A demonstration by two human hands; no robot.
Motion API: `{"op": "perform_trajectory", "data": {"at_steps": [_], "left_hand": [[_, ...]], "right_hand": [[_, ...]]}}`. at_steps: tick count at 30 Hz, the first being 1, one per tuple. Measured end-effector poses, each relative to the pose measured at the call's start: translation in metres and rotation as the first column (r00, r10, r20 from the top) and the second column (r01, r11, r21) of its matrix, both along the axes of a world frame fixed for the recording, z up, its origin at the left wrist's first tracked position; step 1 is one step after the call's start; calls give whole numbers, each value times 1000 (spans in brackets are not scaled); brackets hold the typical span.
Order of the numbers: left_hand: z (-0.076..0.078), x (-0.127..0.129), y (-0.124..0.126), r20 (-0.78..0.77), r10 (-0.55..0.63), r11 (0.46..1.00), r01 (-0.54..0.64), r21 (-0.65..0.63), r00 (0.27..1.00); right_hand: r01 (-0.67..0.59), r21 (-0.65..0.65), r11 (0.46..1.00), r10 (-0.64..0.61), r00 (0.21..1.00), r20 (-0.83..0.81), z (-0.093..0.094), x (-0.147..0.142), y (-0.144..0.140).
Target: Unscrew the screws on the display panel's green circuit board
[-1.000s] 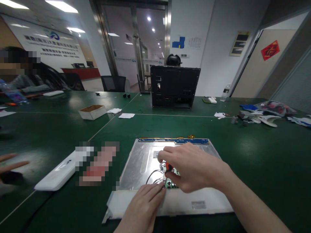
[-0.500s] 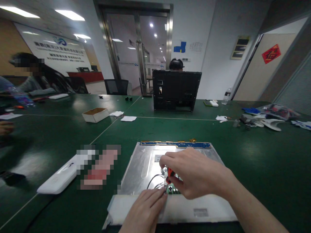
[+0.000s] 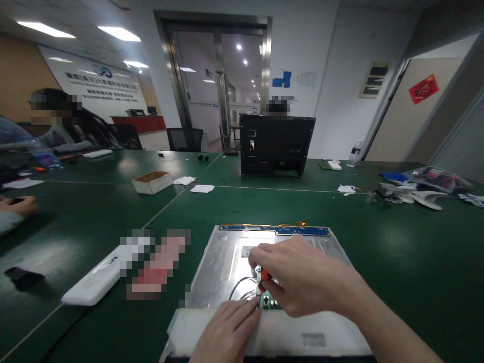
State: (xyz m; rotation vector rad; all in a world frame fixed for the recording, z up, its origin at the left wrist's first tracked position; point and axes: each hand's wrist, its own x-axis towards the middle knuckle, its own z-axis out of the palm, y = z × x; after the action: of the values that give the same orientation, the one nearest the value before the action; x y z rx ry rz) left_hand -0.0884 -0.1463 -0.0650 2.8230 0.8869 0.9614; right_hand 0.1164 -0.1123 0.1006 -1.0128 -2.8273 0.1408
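1. Another person's hand, far left edge, rests on the green table; a small black object lies nearer.
2. White oblong casing, flat on the table, well left of the work; a blurred patch lies beside it.
3. Cardboard box, open-topped, farther back, with paper slips just to its right.
4. Left hand, palm down, fingers extended and together, pressing on the near white edge of the panel; it grips nothing. Its fingertips lie at the thin wires.
5. Metal-backed display panel, lying face down directly before the person, with a blue circuit strip along its far edge and a small green board near its front middle.
6. Red-handled screwdriver, upright over the green board, tip hidden.
7. Right hand, curled closed around the screwdriver, thumb and forefinger pinching its top.
8. Black computer chassis, upright, far centre.
9. Loose parts and bags, far right.

Step judged: working a screw on the small board, left hand steadying the panel. The next move would call for keeping the driver vertical and seated, and the wires clear of the tip.
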Motion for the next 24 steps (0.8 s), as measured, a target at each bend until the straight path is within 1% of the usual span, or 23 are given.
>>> {"op": "perform_trajectory", "data": {"at_steps": [2, 6, 9, 11, 13, 15, 17, 21, 24], "left_hand": [[-3, -1, 2, 13, -32, 998, 31, 54, 999], [-1, 0, -2, -39, 37, 999, -37, -8, 999], [-1, 1, -4, -39, 43, 999, -43, -11, 998], [-6, 1, -1, -21, 38, 999, -38, 7, 999], [-14, 0, 4, -2, 18, 999, -18, 48, 1000], [-23, -2, 9, 9, -24, 992, 22, 121, 1000], [-30, -4, 13, -4, -29, 988, 30, 153, 1000], [-33, -7, 15, -17, -33, 983, 35, 179, 999], [-32, -6, 13, -31, -28, 981, 34, 190, 999]], "right_hand": [[9, 10, 1000, -9, 1000, 1, -1, -1, 1], [57, 33, 998, -57, 998, 25, -3, -4, 3], [43, 18, 999, -43, 999, 32, -1, -3, 1], [17, 1, 1000, -17, 999, 33, 0, -2, 0], [3, -4, 1000, -3, 999, 35, 0, -1, 0], [9, 4, 1000, -9, 999, 36, -1, -2, 1], [25, 18, 1000, -26, 999, 33, -3, -3, 3], [63, 28, 998, -64, 997, 33, -6, -4, 7], [51, 19, 998, -52, 999, 12, -6, -3, 7]]}}
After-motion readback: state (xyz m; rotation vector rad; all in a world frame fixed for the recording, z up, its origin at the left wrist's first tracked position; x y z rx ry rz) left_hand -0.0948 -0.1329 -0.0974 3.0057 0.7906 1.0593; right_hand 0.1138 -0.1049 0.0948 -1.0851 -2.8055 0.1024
